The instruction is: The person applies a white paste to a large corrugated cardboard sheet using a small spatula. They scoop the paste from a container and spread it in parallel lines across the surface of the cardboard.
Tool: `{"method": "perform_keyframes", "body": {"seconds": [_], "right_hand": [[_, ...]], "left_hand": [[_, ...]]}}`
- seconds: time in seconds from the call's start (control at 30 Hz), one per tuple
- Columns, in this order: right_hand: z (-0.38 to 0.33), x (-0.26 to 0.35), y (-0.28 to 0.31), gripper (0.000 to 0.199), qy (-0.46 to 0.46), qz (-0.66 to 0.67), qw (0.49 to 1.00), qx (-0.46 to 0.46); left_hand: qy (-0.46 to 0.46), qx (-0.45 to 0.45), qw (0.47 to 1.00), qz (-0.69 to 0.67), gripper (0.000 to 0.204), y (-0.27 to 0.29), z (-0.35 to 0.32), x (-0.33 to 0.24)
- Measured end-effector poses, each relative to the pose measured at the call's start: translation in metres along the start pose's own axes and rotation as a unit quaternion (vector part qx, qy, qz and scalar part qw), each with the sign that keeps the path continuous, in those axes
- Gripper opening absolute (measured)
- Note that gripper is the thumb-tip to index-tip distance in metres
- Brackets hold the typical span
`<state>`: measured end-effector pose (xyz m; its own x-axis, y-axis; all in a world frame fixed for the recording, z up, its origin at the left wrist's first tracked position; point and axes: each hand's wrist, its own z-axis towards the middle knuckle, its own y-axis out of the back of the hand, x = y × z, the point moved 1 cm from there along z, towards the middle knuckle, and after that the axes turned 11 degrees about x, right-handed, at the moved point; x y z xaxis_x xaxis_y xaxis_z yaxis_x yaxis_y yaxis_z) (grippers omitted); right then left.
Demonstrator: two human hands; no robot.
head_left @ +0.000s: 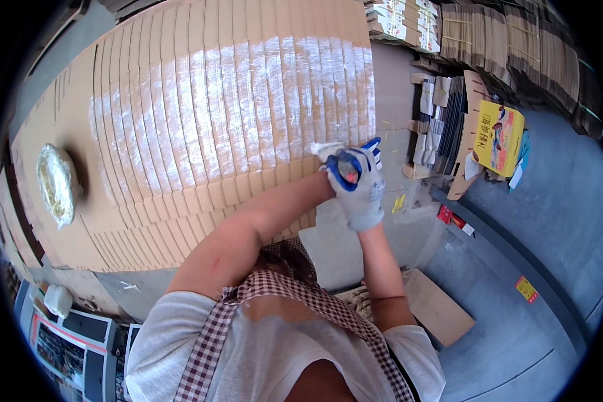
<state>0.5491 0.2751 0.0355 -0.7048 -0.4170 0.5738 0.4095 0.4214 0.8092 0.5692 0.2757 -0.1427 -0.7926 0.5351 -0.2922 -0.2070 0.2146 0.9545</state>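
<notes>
A wide fan of overlapping brown cardboard sheets (201, 127) lies before me, its middle band smeared with white glue. At its right front edge my two hands meet, both in white gloves with blue fingertips. My left hand (342, 167) is closed around a small brush-like tool (325, 149) whose white tip rests on the sheet edges. My right hand (367, 201) is cupped over the left from below and the right, with its glove back towards me; what it holds is hidden.
A plastic-wrapped bowl of yellowish stuff (57, 184) sits on the sheets at the left. Right of the fan are stacked flat cartons (516, 40), a yellow printed box (499, 137), a loose cardboard piece (439, 308) on the grey floor, and printed sheets (67, 335) at the lower left.
</notes>
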Motion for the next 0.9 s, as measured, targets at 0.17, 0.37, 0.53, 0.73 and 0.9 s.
{"method": "perform_keyframes", "body": {"seconds": [0.17, 0.37, 0.53, 0.73, 0.9], "right_hand": [[0.011, -0.008, 0.010, 0.036, -0.071, -0.045, 0.996, -0.032], [0.021, 0.027, -0.009, 0.040, 0.071, 0.104, 0.990, 0.056], [0.033, 0.034, -0.010, 0.038, 0.071, 0.049, 0.994, 0.061], [0.052, 0.047, -0.018, 0.037, 0.062, 0.029, 0.990, 0.121], [0.055, 0.055, -0.007, 0.031, 0.016, 0.081, 0.991, 0.109]], "left_hand": [[0.021, 0.015, 0.987, 0.158, 0.044, -0.007, 0.003, 0.000], [0.033, 0.044, 0.909, 0.414, 0.045, -0.026, -0.004, 0.000], [0.044, 0.053, 0.900, 0.431, 0.045, -0.030, -0.010, 0.002], [0.045, 0.053, 0.903, 0.424, 0.046, -0.033, -0.012, 0.003], [0.047, 0.053, 0.906, 0.418, 0.046, -0.031, -0.009, 0.002]]}}
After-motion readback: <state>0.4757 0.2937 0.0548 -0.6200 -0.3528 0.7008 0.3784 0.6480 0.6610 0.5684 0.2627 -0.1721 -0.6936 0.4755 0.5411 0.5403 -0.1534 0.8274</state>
